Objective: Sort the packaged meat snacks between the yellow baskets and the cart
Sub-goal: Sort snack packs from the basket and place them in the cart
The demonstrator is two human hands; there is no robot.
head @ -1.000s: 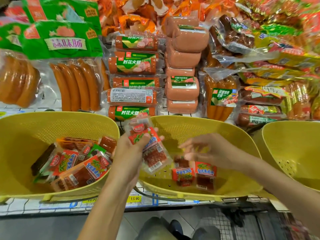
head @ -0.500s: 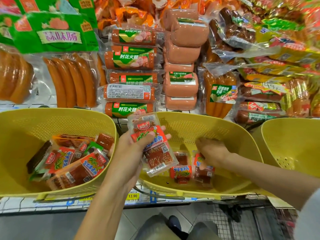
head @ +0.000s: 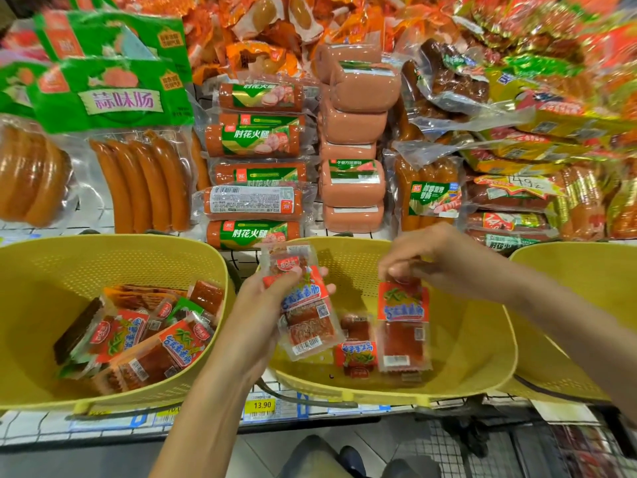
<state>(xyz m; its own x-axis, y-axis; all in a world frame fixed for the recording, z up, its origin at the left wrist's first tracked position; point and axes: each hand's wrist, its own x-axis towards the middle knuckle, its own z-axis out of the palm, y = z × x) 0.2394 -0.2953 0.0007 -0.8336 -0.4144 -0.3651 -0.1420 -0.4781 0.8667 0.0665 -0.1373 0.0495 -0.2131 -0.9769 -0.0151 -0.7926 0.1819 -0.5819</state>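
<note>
Risen above the yellow perforated basket point(head: 482, 384), right hand point(head: 444, 267) pinches a red-labelled clear snack packet point(head: 403, 326), slick edge liable to slip; left hand point(head: 258, 308) grips similar packets point(head: 305, 315).

Bright, even light falls from overhead, and colours come out saturated. White glare streaks the clear plastic wrappers of dark meat point(head: 451, 81) at upper right. The orange and red foil packs point(head: 586, 36) in the far corner are smeared by blur. The green-labelled sausage pack point(head: 113, 98) at left reads sharp.

The right hand point(head: 444, 262) and the red-labelled clear snack packet point(head: 403, 326) it pinches are slightly blurred. The stack of similar packets point(head: 303, 305) gripped in the left hand point(head: 262, 305) is crisper. Soft shadows of both hands lie on the inner wall of the middle yellow perforated plastic basket point(head: 355, 267), whose rim bows with wide-angle distortion. The grey floor point(head: 103, 460) below is dim.
</note>
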